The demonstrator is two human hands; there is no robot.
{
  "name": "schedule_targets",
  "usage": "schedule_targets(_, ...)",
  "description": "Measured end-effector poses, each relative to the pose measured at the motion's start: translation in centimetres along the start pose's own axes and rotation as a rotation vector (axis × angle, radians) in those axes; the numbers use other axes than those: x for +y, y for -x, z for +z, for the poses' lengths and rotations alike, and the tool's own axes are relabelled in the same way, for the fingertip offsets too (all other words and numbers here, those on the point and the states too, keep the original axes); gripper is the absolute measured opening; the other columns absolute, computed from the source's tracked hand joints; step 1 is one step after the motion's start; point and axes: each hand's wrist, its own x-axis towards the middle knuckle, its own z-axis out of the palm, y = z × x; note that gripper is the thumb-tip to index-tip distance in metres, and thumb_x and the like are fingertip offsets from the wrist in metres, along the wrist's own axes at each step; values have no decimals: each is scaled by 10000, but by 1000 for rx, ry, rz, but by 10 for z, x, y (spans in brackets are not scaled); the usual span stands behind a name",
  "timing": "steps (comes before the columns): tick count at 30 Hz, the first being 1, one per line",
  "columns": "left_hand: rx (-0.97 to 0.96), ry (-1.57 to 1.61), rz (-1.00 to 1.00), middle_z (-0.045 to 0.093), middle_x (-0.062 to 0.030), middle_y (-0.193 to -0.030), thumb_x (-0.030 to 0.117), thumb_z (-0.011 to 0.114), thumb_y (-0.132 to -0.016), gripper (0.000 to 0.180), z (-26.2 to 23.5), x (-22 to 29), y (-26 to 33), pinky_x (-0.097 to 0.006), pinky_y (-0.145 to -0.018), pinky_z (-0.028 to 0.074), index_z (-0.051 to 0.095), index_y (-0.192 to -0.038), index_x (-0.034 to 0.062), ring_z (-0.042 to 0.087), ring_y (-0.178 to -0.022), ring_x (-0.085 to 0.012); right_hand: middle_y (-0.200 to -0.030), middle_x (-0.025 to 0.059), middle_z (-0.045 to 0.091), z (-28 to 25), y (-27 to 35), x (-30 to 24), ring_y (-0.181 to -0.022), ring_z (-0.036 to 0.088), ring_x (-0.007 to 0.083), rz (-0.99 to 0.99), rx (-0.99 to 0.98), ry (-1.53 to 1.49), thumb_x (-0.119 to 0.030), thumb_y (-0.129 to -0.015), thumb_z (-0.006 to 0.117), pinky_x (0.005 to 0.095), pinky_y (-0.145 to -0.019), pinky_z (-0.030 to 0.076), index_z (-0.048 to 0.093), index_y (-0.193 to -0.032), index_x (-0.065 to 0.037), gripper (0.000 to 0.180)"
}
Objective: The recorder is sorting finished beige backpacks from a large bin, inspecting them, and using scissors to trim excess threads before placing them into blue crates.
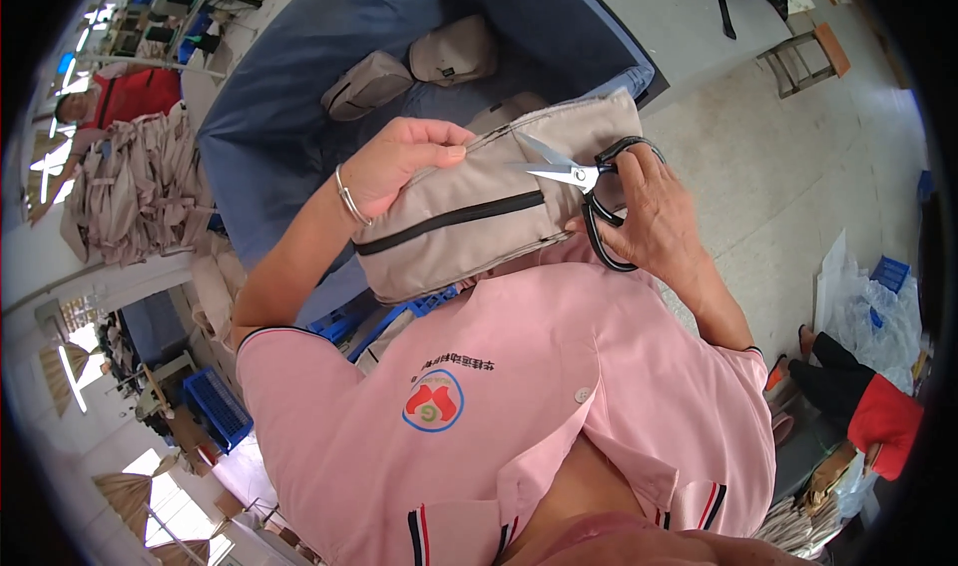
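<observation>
A beige fabric bag (429, 259) with a black zipper lies across in front of my chest. My left hand (404, 162), a bangle at its wrist, pinches the bag's upper seam between thumb and fingers. Black-handled scissors (579, 175) are in my right hand (659, 212), with fingers through the loops. Their blades stand apart and point left, over the bag near its upper seam. My right fingertips are close to the bag's right part; whether they also grip it I cannot tell.
Beyond the bag stands a large blue fabric-lined bin (269, 87) holding several beige bags (454, 52). A pile of beige pieces (140, 182) is at the left, near a person in red (150, 97). At the far right are a wooden stool (803, 57) and another person in red and black (883, 421).
</observation>
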Motion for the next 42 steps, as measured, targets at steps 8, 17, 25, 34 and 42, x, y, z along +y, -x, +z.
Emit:
schedule_targets(8, 63, 175, 221, 689, -87, -1025, 25, 631, -868, 307, 6, -28, 7, -249, -840, 516, 629, -1167, -44, 650, -899, -121, -866, 108, 514, 5, -16, -14, -745, 603, 301, 41, -59, -18, -450, -694, 778, 379, -629, 500, 513, -889, -14, 546)
schedule_targets(17, 87, 305, 270, 691, -96, -1051, 2, 634, -844, 324, 1, -47, -2, -260, -860, 513, 641, -1166, -27, 654, -923, -137, -867, 110, 507, 1, -26, -23, -749, 613, 284, 62, -155, 123, -437, -714, 767, 376, -620, 512, 506, -864, -10, 523)
schedule_targets(25, 25, 287, 287, 696, -104, -1050, 2, 627, -850, 319, 7, -41, -14, -262, -862, 519, 639, -1168, -24, 663, -934, -142, -858, 98, 513, -11, -21, -23, -692, 619, 250, -11, -75, 341, -429, -771, 728, 346, -586, 519, 520, -864, -14, 474)
schedule_targets(34, 30, -310, 430, 630, 9, -910, 35, 622, -883, 267, 2, -12, -18, -195, -768, 455, 659, -1139, -32, 573, -839, -55, -822, 90, 601, -35, -44, 11, -690, 608, 336, 215, 95, 59, -381, -728, 798, 408, -582, 467, 539, -854, -44, 444)
schedule_targets(42, -10, -1158, 573, 581, -29, -808, 46, 645, -836, 202, -15, 48, -11, -232, -689, 419, 705, -1026, 11, 548, -759, -115, -699, 45, 529, 2, -84, 19, -643, 514, 126, 155, -204, -580, -55, -741, 757, 272, -600, 416, 517, -878, -12, 280)
